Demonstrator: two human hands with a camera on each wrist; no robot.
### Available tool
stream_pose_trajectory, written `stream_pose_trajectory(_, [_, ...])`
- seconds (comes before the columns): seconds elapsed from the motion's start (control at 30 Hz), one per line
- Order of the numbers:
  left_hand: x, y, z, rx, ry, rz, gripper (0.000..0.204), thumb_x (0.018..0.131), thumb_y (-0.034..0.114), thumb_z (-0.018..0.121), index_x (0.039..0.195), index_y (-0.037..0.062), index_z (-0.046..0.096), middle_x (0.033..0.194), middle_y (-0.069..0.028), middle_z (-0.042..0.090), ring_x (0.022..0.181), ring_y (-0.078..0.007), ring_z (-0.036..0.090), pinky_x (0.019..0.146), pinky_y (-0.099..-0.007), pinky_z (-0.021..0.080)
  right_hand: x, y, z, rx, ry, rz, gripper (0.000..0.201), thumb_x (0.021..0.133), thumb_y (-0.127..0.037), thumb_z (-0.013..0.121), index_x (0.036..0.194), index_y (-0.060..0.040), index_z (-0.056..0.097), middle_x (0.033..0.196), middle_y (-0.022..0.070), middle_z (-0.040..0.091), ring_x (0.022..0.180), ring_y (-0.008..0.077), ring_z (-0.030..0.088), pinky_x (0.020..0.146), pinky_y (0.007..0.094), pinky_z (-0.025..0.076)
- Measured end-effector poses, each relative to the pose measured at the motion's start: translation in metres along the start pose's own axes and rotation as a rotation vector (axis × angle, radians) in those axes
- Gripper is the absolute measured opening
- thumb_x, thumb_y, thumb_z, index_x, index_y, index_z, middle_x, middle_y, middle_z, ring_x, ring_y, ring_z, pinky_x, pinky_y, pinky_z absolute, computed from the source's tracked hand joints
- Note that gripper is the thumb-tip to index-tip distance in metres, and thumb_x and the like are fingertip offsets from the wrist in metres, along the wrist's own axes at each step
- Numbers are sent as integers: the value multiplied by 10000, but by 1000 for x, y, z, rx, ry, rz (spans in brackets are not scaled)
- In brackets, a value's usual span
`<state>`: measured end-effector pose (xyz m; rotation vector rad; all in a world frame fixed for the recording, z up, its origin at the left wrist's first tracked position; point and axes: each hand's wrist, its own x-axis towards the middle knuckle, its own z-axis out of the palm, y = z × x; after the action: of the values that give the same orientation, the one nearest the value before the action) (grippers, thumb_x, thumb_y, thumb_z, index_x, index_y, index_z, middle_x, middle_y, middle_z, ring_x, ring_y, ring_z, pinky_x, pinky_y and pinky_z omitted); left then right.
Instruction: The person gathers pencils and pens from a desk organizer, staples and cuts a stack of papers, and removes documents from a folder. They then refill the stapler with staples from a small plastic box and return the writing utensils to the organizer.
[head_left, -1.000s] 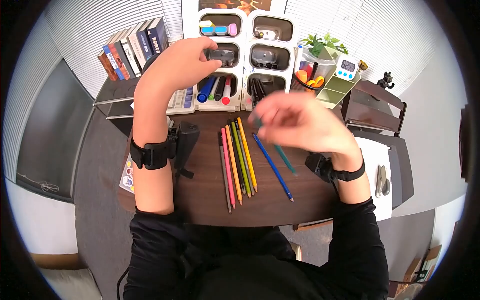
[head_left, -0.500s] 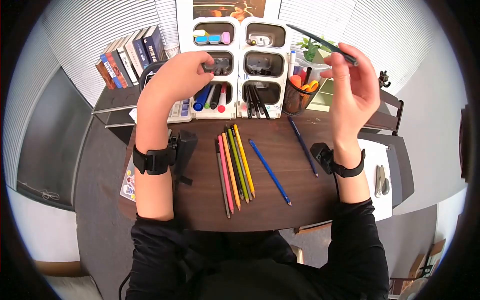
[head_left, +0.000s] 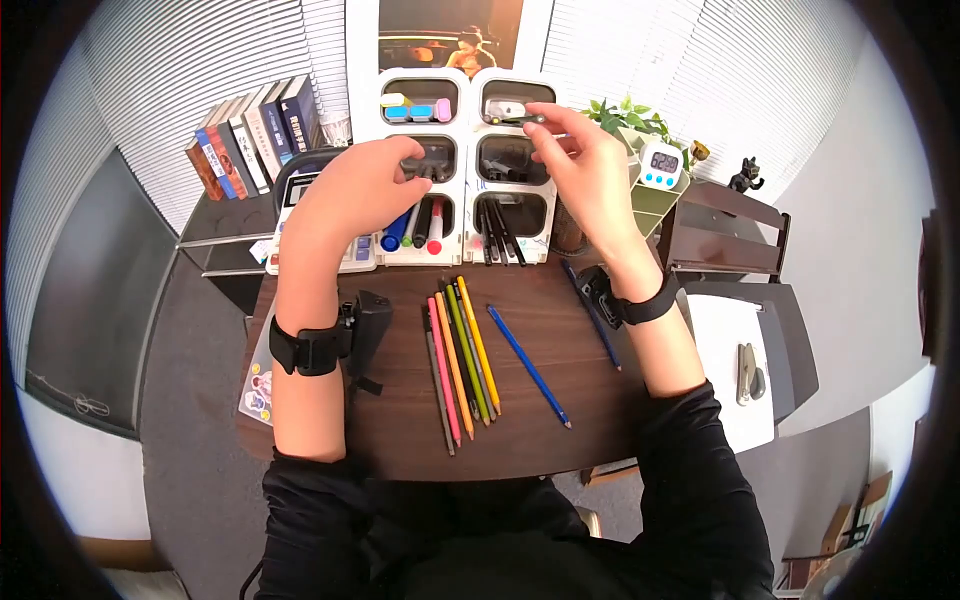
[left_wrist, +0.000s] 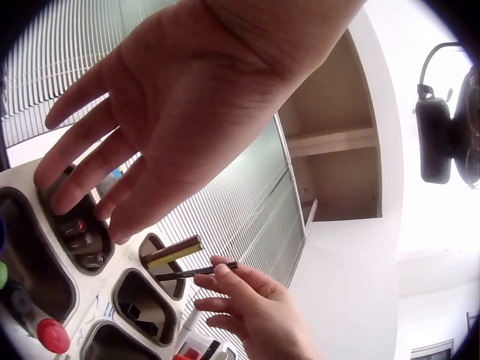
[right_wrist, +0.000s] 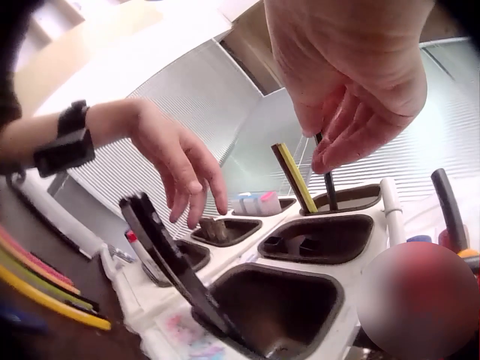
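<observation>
My right hand pinches a dark pencil whose lower end is inside the upper right compartment of the white organizer. In that compartment a yellow-green and a brown pencil lean beside it. My left hand hangs in front of the middle left compartment, its fingers spread and bent a little, with nothing in them. Small dark items lie in that compartment. On the desk, several coloured pencils lie side by side, with a blue pencil apart to their right.
Black pens stand in the lower right compartment, markers in the lower left. A dark blue pencil lies partly behind the right wrist camera. A calculator, a plant and a white timer flank the organizer.
My right hand has moved from over the desk, up to the right, then left to the upper right compartment with the pencil. My left hand has stayed by the middle left compartment.
</observation>
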<state>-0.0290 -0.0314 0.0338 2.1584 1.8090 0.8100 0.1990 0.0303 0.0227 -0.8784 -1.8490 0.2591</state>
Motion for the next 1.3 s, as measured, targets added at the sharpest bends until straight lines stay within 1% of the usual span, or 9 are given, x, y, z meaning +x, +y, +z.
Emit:
stream_pose_trajectory(0.2, [-2, -3, -4, 24, 32, 45, 391, 843, 240, 639, 1172, 33, 594, 792, -95, 640, 729, -214, 609, 707, -332, 480, -6, 6, -3, -16, 44, -41, 384, 840, -101, 621, 1221, -85, 580, 998, 99, 704, 634, 188, 664, 631, 311, 520])
stream_pose_trajectory(0.4, [0, -3, -4, 18, 23, 71, 392, 844, 242, 642, 1174, 36, 596, 789, -87, 636, 725, -203, 605, 700, -328, 476, -23, -4, -45, -92, -96, -24, 213, 846, -152, 647, 1036, -59, 665, 754, 79, 684, 627, 170, 652, 594, 297, 504])
stream_pose_trajectory(0.6, [-2, -1, -6, -13, 20, 36, 390, 851, 248, 641, 1181, 45, 598, 779, -66, 621, 739, -182, 596, 714, -330, 478, -59, 0, -78, -690, -895, 108, 327, 850, -384, 621, 914, -68, 680, 757, 118, 677, 754, 313, 661, 677, 399, 510])
stream_pose_trajectory(0.7, [0, -4, -5, -11, 26, 51, 393, 851, 251, 641, 1183, 47, 597, 781, -61, 619, 752, -175, 591, 722, -329, 474, -80, 14, -77, -852, -1054, 177, 342, 824, -414, 631, 896, -84, 679, 743, 128, 666, 767, 323, 653, 685, 416, 506])
stream_pose_trajectory(0.87, [-3, 1, -8, -18, 4, 13, 395, 851, 252, 637, 1184, 45, 596, 782, -64, 621, 754, -179, 592, 728, -325, 474, -101, 45, -75, -573, -909, 213, 278, 817, -322, 614, 826, -46, 644, 724, 112, 663, 724, 288, 661, 622, 379, 504])
stream_pose_trajectory(0.93, [-3, 1, -8, -11, 14, 17, 392, 851, 250, 635, 1182, 44, 596, 783, -69, 623, 745, -181, 591, 717, -322, 472, -91, 26, -80, -176, -999, 605, 171, 829, -187, 575, 837, -20, 608, 689, 70, 643, 616, 170, 628, 537, 294, 478])
stream_pose_trajectory(0.97, [-2, -1, -7, -10, 15, 17, 392, 851, 250, 635, 1182, 44, 596, 783, -69, 623, 745, -181, 591, 717, -322, 472, -88, 21, -82, -176, -999, 603, 171, 829, -187, 575, 837, -20, 608, 689, 70, 643, 616, 170, 628, 537, 294, 478])
stream_pose_trajectory(1.03, [0, -4, -6, 7, 18, 61, 388, 851, 248, 638, 1178, 42, 598, 778, -67, 622, 730, -174, 586, 698, -315, 469, -81, 14, -88, 308, -902, 698, 89, 830, -75, 529, 874, -12, 575, 673, 43, 616, 547, 75, 552, 487, 224, 435])
stream_pose_trajectory(1.3, [-2, 2, -6, 12, 20, 44, 385, 848, 240, 645, 1175, 41, 600, 771, -61, 626, 704, -166, 591, 671, -308, 472, -46, -38, -78, 491, -316, 255, 97, 931, -100, 495, 970, -46, 566, 737, 43, 634, 569, 69, 560, 517, 196, 440])
